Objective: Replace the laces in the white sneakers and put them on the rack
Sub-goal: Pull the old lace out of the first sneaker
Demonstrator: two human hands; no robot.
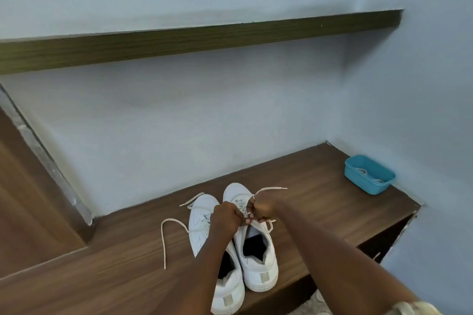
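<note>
Two white sneakers stand side by side on a brown wooden top (133, 258), toes pointing at the wall. Over the right sneaker (258, 261), both hands grip its cream lace near the upper eyelets. My left hand (226, 218) pinches one strand and my right hand (263, 206) holds the other, whose free end (275, 189) sticks out to the right. The left sneaker (202, 222) is partly hidden under my left forearm. Its loose lace (163, 240) trails off to the left across the wood.
A blue plastic tub (368, 174) with pale laces inside sits at the back right corner. A dark wooden shelf (199, 41) runs along the wall above. Blue-grey walls close the back and right. The top's right edge drops into a dark opening (384, 240).
</note>
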